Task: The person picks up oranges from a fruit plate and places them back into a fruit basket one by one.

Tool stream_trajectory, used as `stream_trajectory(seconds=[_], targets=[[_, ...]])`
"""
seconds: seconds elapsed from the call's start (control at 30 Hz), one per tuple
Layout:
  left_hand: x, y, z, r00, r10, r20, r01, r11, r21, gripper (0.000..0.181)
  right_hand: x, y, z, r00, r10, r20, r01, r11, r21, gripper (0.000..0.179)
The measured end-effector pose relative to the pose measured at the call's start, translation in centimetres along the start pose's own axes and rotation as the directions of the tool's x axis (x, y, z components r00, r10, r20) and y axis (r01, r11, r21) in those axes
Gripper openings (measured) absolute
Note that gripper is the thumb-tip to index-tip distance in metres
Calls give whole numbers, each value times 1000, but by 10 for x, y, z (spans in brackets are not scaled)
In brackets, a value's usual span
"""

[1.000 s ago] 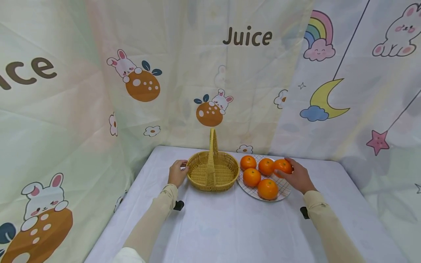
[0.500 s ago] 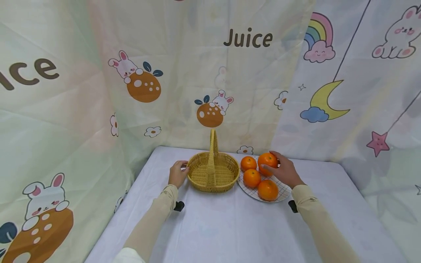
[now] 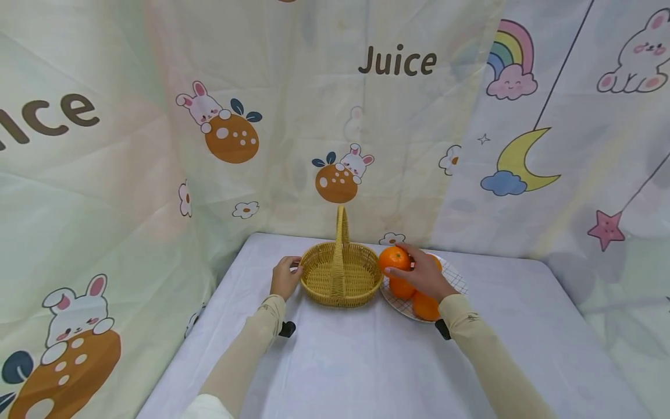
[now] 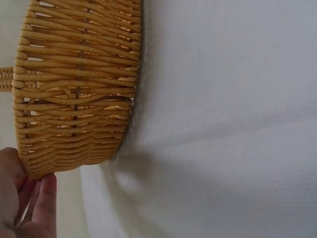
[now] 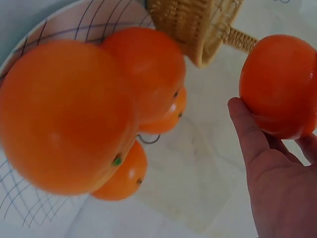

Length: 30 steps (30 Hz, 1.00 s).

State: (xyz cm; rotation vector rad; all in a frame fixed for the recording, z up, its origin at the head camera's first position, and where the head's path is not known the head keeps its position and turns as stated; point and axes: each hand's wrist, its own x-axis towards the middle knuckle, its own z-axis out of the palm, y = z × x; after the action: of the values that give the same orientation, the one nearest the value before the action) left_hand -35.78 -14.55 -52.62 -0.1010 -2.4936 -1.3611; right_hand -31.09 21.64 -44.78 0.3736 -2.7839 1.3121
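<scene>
My left hand (image 3: 285,277) pinches the left end of the yellow woven basket (image 3: 316,285) at its rim. In the left wrist view, thumb and fingers (image 4: 47,198) sit on either side of that rim. The basket stands upright with its tall handle (image 3: 338,273) arching over the middle; nothing shows inside. With curled fingers my right hand (image 3: 428,279) holds an orange (image 3: 394,259) above the plate's left side, near the basket's right rim. From the right wrist, this held orange (image 5: 280,84) appears raised apart from the others.
Several more oranges (image 3: 426,306) rest on a white plate with a grid pattern (image 3: 454,279), right of the basket; my right hand partly hides them. A white cloth covers the table (image 3: 335,361). A printed curtain (image 3: 293,116) hangs close behind and on both sides.
My right hand has carried the orange left across the plate, from its right side toward the basket. The left hand keeps its place on the rim, and the basket has not moved.
</scene>
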Motion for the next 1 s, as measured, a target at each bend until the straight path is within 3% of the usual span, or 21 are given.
stream_trajectory(seconds=[0.3, 0.63, 1.0], targets=[[0, 0, 0, 1000, 0, 4, 0, 1000, 6, 28, 4, -17, 23, 998, -30, 55, 33, 998, -55, 84], [0, 0, 1, 1000, 2, -3, -2, 1000, 8, 27, 13, -18, 51, 995, -65, 80, 71, 995, -72, 86], [2, -3, 2, 1000, 15, -5, -15, 999, 38, 27, 17, -18, 65, 992, -74, 101, 74, 997, 3, 80]])
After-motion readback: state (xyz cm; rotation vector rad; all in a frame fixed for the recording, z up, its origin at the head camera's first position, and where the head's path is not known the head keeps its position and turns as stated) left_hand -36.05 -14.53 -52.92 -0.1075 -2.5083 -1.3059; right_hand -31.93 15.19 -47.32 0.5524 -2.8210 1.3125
